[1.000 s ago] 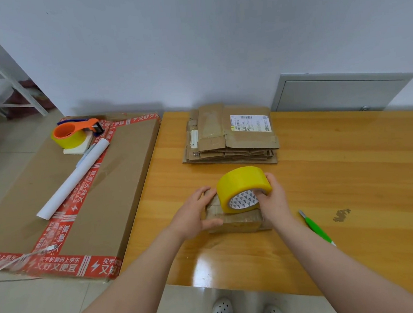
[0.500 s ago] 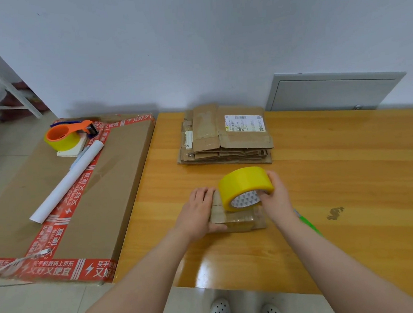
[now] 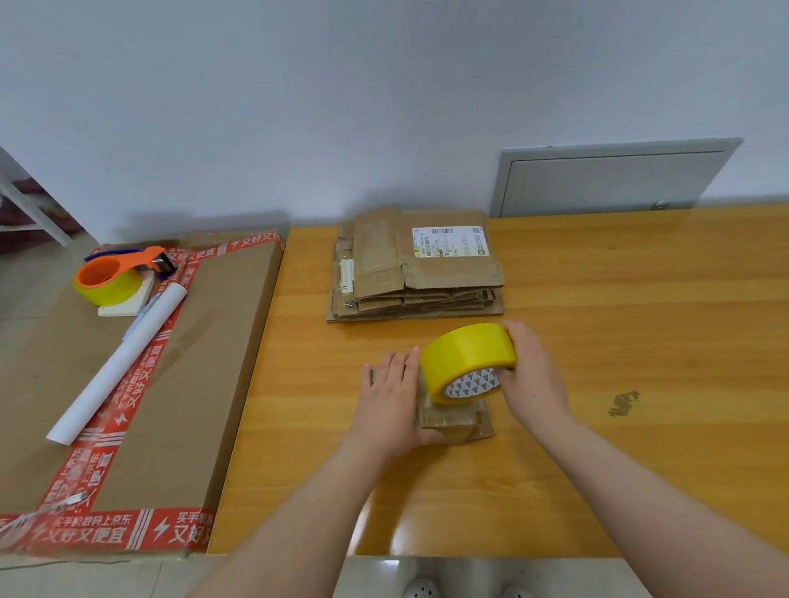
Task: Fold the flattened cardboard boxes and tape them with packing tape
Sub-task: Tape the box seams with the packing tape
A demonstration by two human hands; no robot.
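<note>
A small folded cardboard box [image 3: 459,420] stands on the wooden table [image 3: 621,328] in front of me. My left hand [image 3: 391,403] lies flat on its top with straight fingers and the thumb along the near side. My right hand [image 3: 528,378] grips a yellow roll of packing tape [image 3: 468,356], held on edge above the box's right part. A stack of flattened cardboard boxes [image 3: 416,268] with a white label lies farther back on the table.
A large taped carton [image 3: 191,385] stands left of the table, carrying an orange tape dispenser [image 3: 117,273] and a white paper roll [image 3: 119,363]. A dark stain [image 3: 623,403] marks the table on the right. A grey wall panel [image 3: 614,177] is behind.
The tape roll and my right hand have moved farther along the box top, away from me. My left hand has flattened on the box. The green pen is out of sight behind my right arm.
</note>
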